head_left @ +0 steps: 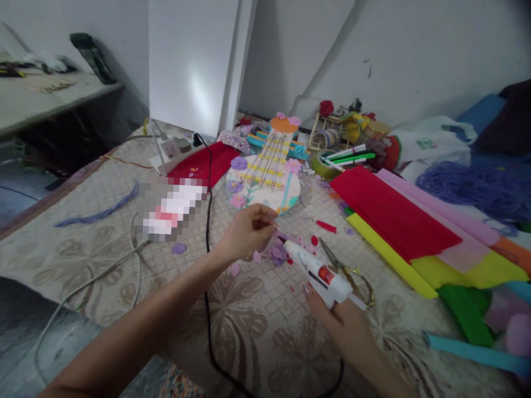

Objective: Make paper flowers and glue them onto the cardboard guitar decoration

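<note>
My right hand (337, 315) is wrapped round the handle of a white hot glue gun (317, 270), whose nozzle points left toward my other hand. My left hand (254, 229) is closed in a pinch just left of the nozzle tip; what sits between its fingers is too small to make out. Below them lies a loose heap of purple and pink paper petals (279, 253). Behind my left hand stands a decorated paper guitar (267, 175) with strings and paper flowers. A pair of scissors (355, 274) with gold handles rests right of the glue gun.
Red crepe paper (393, 211) and yellow sheets (389, 253) cover the right side. A black cord (209, 231) runs across the tablecloth from a white power strip (172, 152). Blue yarn (98, 211) lies at left. Several markers (350, 156) stand behind, near a green tape roll (325, 165).
</note>
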